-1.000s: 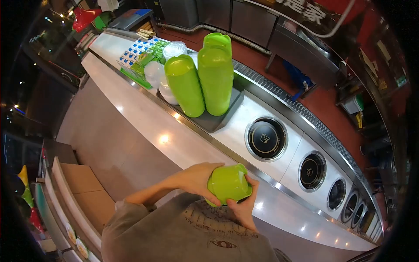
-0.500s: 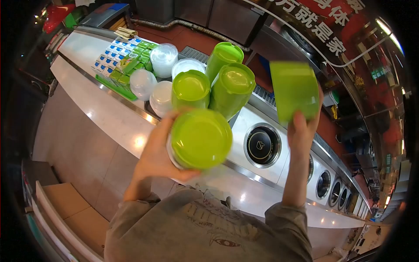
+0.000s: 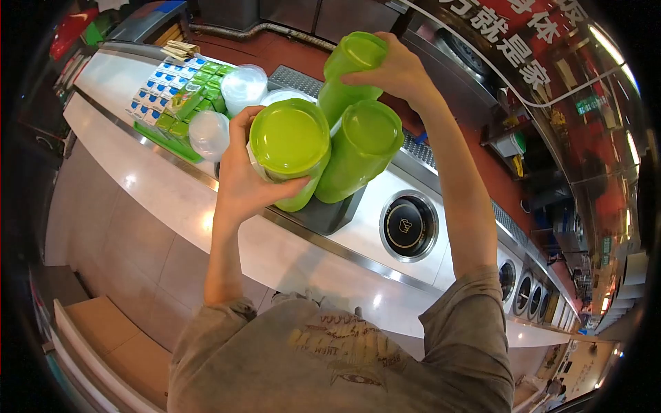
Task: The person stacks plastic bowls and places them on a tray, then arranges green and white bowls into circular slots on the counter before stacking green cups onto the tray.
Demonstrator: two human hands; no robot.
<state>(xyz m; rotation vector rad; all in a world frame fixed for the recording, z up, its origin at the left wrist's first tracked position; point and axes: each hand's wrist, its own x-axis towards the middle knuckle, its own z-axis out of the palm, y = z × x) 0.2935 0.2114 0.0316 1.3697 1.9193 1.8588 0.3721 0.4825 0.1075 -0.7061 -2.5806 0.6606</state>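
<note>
My left hand [image 3: 242,180] is wrapped round a green-lidded container [image 3: 290,136], over the near side of a dark tray [image 3: 337,219]. At the back, my right hand [image 3: 396,69] grips the top of a tall green container [image 3: 354,60], its fingers round the rim. Between the two, another tall green container [image 3: 361,141] stands in the tray. Clear plastic tubs [image 3: 244,88] sit to the left, partly hidden behind the container in my left hand.
Small cartons [image 3: 162,88] are stacked on a green tray [image 3: 169,143] at the left of the white counter [image 3: 162,180]. A round black cooker plate [image 3: 407,226] is set into the counter on the right.
My left hand has moved up and over the tray with its container. My right hand has moved left to the back container; the separate green piece it held up is no longer seen apart.
</note>
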